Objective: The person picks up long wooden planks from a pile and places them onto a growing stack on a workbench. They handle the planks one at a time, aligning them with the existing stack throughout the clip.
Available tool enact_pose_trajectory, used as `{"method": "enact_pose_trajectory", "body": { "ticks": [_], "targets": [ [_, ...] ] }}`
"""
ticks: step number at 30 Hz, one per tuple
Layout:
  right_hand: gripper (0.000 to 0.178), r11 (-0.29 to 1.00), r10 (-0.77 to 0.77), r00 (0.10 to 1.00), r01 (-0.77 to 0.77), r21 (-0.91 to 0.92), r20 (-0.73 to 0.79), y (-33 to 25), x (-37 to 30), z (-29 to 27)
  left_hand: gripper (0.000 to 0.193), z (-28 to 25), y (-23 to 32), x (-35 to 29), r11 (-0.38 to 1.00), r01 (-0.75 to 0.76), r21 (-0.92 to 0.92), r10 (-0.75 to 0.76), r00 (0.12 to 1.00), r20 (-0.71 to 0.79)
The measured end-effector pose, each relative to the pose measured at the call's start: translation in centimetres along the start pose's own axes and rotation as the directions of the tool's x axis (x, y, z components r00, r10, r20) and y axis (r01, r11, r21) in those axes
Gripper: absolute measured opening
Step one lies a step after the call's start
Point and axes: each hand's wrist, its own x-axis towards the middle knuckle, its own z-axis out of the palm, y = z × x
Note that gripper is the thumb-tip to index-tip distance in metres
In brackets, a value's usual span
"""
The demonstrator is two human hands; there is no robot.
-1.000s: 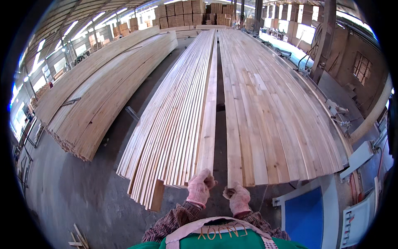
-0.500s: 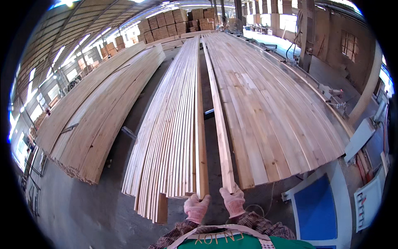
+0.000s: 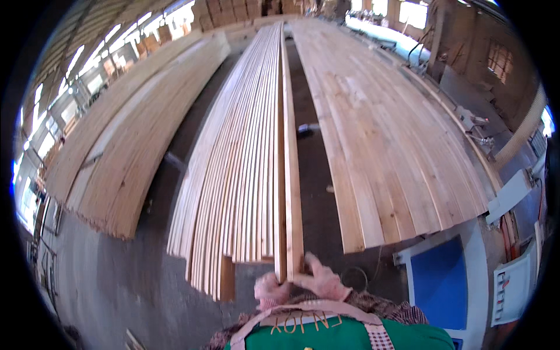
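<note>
Long wooden boards stand on edge, side by side, in a pale stack ahead of me. My left hand, in a pinkish work glove, is closed at the near end of the stack's rightmost board. Against that board's right side lies another long board, with a narrow dark gap between them further off. My right hand, gloved the same way, grips this board's near end, thumb along its right side. The fingers of both hands are partly hidden, and the hands nearly meet.
Wide layers of flat boards lie to the right and left, separated from the middle stack by dark floor gaps. A blue-and-white panel and a grey machine box stand at the right. Stacked timber fills the back.
My right hand has brought its board leftward, from beside the right-hand layer to the middle stack. My left hand stays at the stack's end. The view has tipped down slightly.
</note>
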Motion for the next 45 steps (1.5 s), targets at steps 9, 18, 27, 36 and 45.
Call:
{"method": "enact_pose_trajectory", "body": {
  "ticks": [9,18,27,36,45],
  "targets": [
    [0.075,0.731,0.218,0.969,-0.085,0.677,-0.114,-0.8,3.8,4.8,0.05,-4.1,3.6,0.0,0.998,0.057,0.023,-0.061,0.981,0.185],
    [0.084,0.675,0.229,0.964,-0.055,0.735,-0.138,0.7,1.7,7.1,0.05,-7.0,3.0,-1.2,0.992,0.086,0.087,-0.115,0.899,0.422],
    [0.087,0.594,0.343,0.932,-0.115,0.796,-0.121,5.2,-1.8,5.2,0.049,-12.9,0.8,-2.0,0.97,-0.06,-0.235,0.166,0.87,0.464],
    [0.049,0.333,0.219,0.941,0.175,0.927,-0.256,6.4,1.4,-3.9,0.082,-8.7,14.0,4.5,0.734,-0.634,0.243,0.484,0.74,0.468],
    [0.034,0.537,0.189,0.851,0.327,0.777,-0.489,6.2,4.9,-2.9,0.064,1.1,12.6,8.0,0.68,-0.569,0.462,0.494,0.822,0.284]
  ]
}}
